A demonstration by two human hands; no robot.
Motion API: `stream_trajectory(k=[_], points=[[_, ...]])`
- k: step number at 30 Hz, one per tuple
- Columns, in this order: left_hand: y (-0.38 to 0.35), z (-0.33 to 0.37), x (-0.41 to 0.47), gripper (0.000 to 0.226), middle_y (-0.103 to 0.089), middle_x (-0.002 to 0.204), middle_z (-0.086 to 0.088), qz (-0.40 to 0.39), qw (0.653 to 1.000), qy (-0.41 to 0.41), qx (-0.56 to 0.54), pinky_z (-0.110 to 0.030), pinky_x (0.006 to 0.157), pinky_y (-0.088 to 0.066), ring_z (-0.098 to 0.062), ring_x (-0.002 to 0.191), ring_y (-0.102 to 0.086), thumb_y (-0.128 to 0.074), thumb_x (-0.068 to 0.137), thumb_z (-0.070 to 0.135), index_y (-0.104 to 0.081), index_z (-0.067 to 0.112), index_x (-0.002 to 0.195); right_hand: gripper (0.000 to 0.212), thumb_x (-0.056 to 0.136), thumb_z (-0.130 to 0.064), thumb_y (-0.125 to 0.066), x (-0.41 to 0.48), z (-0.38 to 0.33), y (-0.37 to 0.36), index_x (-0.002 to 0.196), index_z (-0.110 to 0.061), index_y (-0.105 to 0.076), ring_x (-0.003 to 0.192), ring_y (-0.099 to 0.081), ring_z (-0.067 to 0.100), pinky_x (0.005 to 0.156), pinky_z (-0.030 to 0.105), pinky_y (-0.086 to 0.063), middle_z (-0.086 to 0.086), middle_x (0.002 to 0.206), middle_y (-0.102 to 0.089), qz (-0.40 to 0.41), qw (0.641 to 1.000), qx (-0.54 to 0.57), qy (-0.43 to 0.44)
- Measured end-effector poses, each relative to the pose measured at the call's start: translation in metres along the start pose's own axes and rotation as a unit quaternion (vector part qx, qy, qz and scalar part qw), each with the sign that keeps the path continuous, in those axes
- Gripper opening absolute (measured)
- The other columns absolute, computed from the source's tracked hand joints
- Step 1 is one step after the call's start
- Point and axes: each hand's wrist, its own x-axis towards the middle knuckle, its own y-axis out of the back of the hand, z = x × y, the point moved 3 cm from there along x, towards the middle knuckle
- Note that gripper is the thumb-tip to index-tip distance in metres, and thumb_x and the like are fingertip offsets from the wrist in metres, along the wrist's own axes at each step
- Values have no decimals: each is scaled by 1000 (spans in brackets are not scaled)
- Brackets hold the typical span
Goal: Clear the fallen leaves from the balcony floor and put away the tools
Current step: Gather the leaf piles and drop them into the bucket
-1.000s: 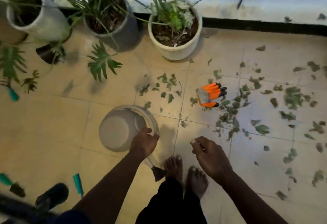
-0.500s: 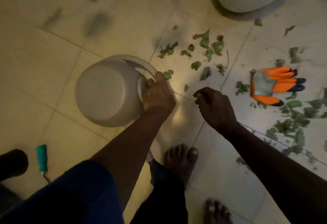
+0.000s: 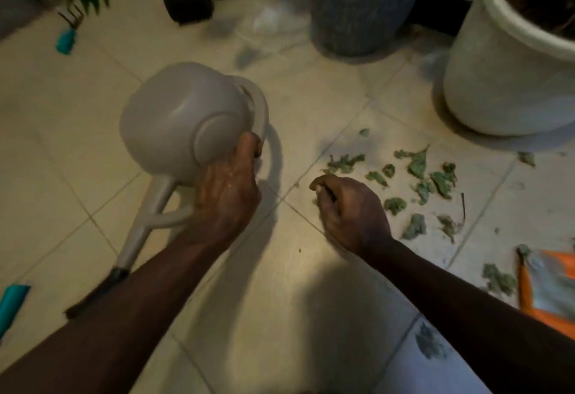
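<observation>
Leaves (image 3: 417,163): light, limp — pinch in clumps.
Left grip (image 3: 228,188): clamped on can (image 3: 174,120).
Right grip (image 3: 348,210): curled — contents unclear.

Both bare forearms reach forward from the lower edge of the view. The left hand (image 3: 228,188) is knuckles up, with its fingers curled round the rim of a watering can (image 3: 180,120). The right hand (image 3: 351,210) hangs low, back upward, fingers curled in toward the thumb. Whether they pinch anything cannot be seen.
</observation>
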Motion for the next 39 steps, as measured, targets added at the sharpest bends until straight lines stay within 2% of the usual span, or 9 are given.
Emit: stream_trajectory(k=[3, 8, 12, 17, 22, 26, 33, 36, 39], points=[[-17, -23, 25, 18, -69, 102, -10, -15, 996, -75, 47, -43, 62, -50, -36, 79, -64, -48, 103, 12, -47, 21, 118, 28, 102, -26, -47, 29, 4, -13, 110, -17, -72, 90, -60, 21, 82, 38, -49, 3, 98, -70, -28, 992, -88, 83], [-28, -32, 48, 14, -66, 98, -5, -70, 988, -133, 24, -48, 67, -55, -31, 81, -63, -55, 104, 20, -47, 25, 114, 30, 102, -27, -52, 51, 10, -21, 127, -17, -65, 114, -56, 27, 95, 47, -50, 8, 122, -61, -137, 971, -165, 111], [-45, -36, 25, 23, -60, 110, -2, -69, 991, -114, 26, -41, 76, -48, -28, 98, -61, -61, 95, 13, -53, 24, 114, 30, 99, -27, -55, 20, 28, -12, 125, -15, -65, 115, -55, 25, 95, 49, -51, 8, 126, -59, -64, 994, -88, 28], [-81, -23, -52, 33, -51, 138, -1, 0, 989, -147, -23, -44, 102, -43, -20, 126, -50, -60, 98, 43, -59, 24, 124, 41, 100, -38, -42, 2, 53, 8, 132, -19, -59, 119, -50, 25, 101, 49, -46, 7, 129, -56, -19, 997, -78, 12], [-130, -33, -50, 85, -28, 166, -11, -108, 993, -36, 1, -52, 125, -23, -30, 153, -26, -35, 97, 76, -24, 20, 160, 39, 102, -38, -42, -23, 81, 43, 130, -17, -59, 122, -49, 28, 102, 49, -42, 8, 132, -55, 52, 989, -137, -30], [-155, 2, -29, 95, 2, 175, -12, -126, 992, 11, 12, -53, 130, 0, -29, 161, 3, -16, 97, 79, -2, 16, 167, 48, 101, -44, -40, -41, 109, 62, 136, -16, -56, 129, -45, 29, 105, 52, -41, 11, 139, -51, 30, 987, -138, -77], [-172, 94, -39, 86, 10, 175, 4, -179, 953, -223, -103, -45, 130, 3, -14, 160, 15, -26, 99, 74, -6, 26, 168, 53, 102, -43, -42, -57, 141, 93, 143, -11, -50, 136, -43, 34, 112, 50, -37, 16, 148, -46, 64, 975, -201, -69], [-169, 68, -9, 87, 2, 176, -2, -120, 978, -155, -74, -49, 130, 0, -20, 161, 6, -22, 98, 75, -13, 24, 167, 66, 101, -54, -39, -59, 162, 96, 151, -11, -37, 147, -31, 38, 117, 58, -31, 18, 156, -35, 65, 965, -229, -113], [-175, 39, 20, 95, 5, 175, -9, -146, 986, -77, 17, -54, 130, -3, -27, 161, 8, -16, 94, 81, -8, 19, 167, 81, 99, -67, -29, -52, 179, 92, 160, -14, -19, 156, -10, 36, 125, 57, -18, 19, 168, -15, 35, 960, -221, -169]])
